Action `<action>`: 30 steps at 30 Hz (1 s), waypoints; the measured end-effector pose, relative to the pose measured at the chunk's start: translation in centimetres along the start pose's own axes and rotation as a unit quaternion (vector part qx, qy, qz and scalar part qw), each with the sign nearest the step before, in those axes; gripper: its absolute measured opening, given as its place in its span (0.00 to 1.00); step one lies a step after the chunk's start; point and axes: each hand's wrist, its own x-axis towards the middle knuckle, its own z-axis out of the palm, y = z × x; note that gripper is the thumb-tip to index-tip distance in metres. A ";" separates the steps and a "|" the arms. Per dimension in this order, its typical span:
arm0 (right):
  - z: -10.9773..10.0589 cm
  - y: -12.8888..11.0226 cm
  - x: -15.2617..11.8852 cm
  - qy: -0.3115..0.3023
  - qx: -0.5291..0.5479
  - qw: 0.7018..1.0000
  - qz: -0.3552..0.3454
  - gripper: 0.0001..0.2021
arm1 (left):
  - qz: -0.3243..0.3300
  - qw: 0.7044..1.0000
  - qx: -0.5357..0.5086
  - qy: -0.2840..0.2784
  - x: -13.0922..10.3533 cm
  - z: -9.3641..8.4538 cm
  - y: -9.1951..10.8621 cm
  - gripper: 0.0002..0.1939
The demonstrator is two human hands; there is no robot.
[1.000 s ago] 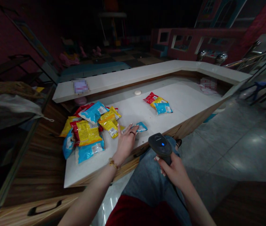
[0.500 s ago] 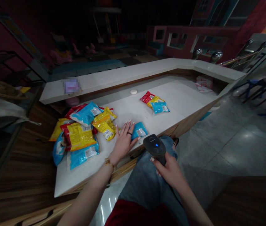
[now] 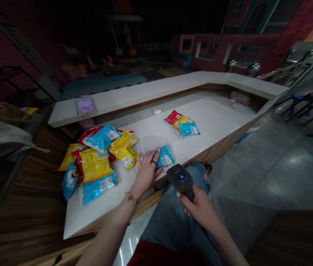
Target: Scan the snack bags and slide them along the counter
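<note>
My left hand (image 3: 147, 168) lies over the left part of a blue snack packet (image 3: 165, 157) near the counter's front edge. Its fingers bend over the packet, with the thumb at the near side, and a white barcode label faces up. In my right hand (image 3: 199, 207) is a black barcode scanner (image 3: 180, 177) with a lit blue light, its head close to the packet's lower right. Left of my left hand is a pile of snack packets: a yellow packet (image 3: 123, 151), a red-and-yellow packet (image 3: 95, 165) and several others, some partly covered.
Farther right on the white counter (image 3: 145, 129) lie a red packet (image 3: 173, 116), a yellow one and a blue packet (image 3: 189, 129), overlapping. A white round object (image 3: 157, 111) sits near the raised ledge (image 3: 156, 87). A whitish bag (image 3: 240, 100) lies at the far right end.
My left hand's fingers have drawn in and bent more over the blue packet. The scanner stays in my right hand, slightly lower in view. The view has shifted a little.
</note>
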 end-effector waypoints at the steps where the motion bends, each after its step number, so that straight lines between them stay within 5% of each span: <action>1: 0.0 -0.1 0.0 0.000 -0.001 1.000 0.000 0.09 | 0.000 1.000 0.000 -0.001 0.0 0.0 0.0 0.31; 10: 0.1 0.1 -0.2 -0.005 0.004 1.000 -0.003 0.09 | -0.023 0.999 0.009 -0.030 0.3 -0.4 0.4 0.33; 20: -0.2 0.9 0.0 0.016 0.020 1.000 -0.003 0.09 | 0.003 1.000 -0.018 -0.001 0.5 -0.2 -0.2 0.32; 25: -0.8 1.8 0.4 0.034 0.029 0.999 0.014 0.12 | 0.007 0.999 -0.037 -0.001 5.3 -0.5 0.3 0.30; 30: -1.3 1.8 0.6 0.052 0.035 0.998 0.022 0.13 | 0.028 0.996 -0.085 -0.017 14.5 1.1 2.1 0.30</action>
